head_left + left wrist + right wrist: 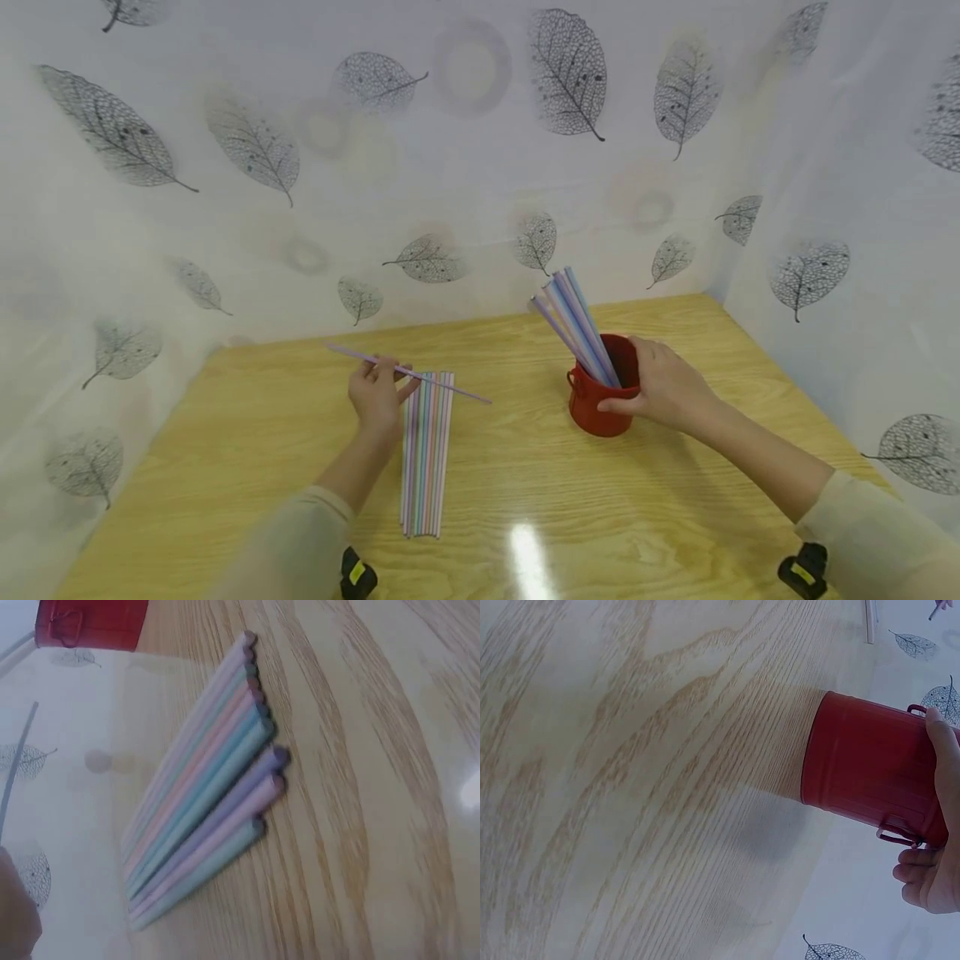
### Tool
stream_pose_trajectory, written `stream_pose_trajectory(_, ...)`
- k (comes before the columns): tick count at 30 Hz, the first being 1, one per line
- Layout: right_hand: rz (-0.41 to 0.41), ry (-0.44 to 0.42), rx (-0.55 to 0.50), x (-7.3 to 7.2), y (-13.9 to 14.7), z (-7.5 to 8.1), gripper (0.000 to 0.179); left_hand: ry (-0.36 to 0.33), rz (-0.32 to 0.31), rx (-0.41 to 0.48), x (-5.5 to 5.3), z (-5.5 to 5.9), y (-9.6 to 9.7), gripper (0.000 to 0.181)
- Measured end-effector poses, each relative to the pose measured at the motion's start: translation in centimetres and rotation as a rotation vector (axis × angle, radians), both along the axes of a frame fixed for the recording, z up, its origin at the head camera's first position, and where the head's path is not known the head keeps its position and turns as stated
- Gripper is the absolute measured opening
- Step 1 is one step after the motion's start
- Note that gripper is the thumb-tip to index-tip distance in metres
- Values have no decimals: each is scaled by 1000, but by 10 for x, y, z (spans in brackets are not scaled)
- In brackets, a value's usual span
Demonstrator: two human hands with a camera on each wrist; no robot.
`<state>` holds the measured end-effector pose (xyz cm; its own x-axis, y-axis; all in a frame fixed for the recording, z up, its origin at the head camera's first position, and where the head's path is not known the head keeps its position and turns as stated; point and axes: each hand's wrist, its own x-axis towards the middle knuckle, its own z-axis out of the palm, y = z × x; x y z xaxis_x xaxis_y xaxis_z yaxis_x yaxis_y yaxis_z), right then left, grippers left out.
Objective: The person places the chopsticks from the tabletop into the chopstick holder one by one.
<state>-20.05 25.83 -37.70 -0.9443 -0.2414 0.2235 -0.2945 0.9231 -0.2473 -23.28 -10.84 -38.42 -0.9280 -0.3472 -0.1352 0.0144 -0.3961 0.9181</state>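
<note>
Sleeve (300, 521) at far left, pale; from it reaches the left hand (377, 402), thumb and fingers pinched on one lilac straw (420, 377). That straw is off the table (510, 475), slanting, its right end passing across the top of the row (427, 458); whether it touches the row, I cannot tell from where I stand. Row: straws laid side by side, near ends slightly uneven, in pink, lilac, blue and green; left wrist view shows roughly ten ends. Bare wood follows, then the pail (597, 419), red, with a small handle (574, 382) on its left side; it appears to stand upright on the table, well apart from the row. Inside, the bunch (579, 332) of similar straws leans to the left against the rim; count not readable, as they overlap. At right, the right hand (666, 387) is clamped on the pail, thumb on the near side, fingers round the far side of the mouth. Second sleeve (855, 521) closes off the right. Progress, my estimate: partway. Done: the bunch, already in the pail. Outstanding: the pinched straw, not yet in, plus the whole row, which no finger appears to grip.
</note>
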Motion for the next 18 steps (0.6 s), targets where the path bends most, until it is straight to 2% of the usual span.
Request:
stream_pose_trajectory(3, 3, 5, -3, 0, 0, -1, 107, 82, 62, 5, 2, 3, 11, 24)
stream_pose_trajectory(7, 5, 5, -8, -1, 1, -1, 108, 217, 86, 11, 5, 8, 30, 27)
stream_pose_trajectory(11, 3, 6, -16, -2, 2, -2, 108, 322, 60, 42, 7, 13, 51, 26)
stream_pose_trajectory(18, -1, 3, -14, -1, 2, -2, 107, 394, -38, 64, 15, 20, 86, 30)
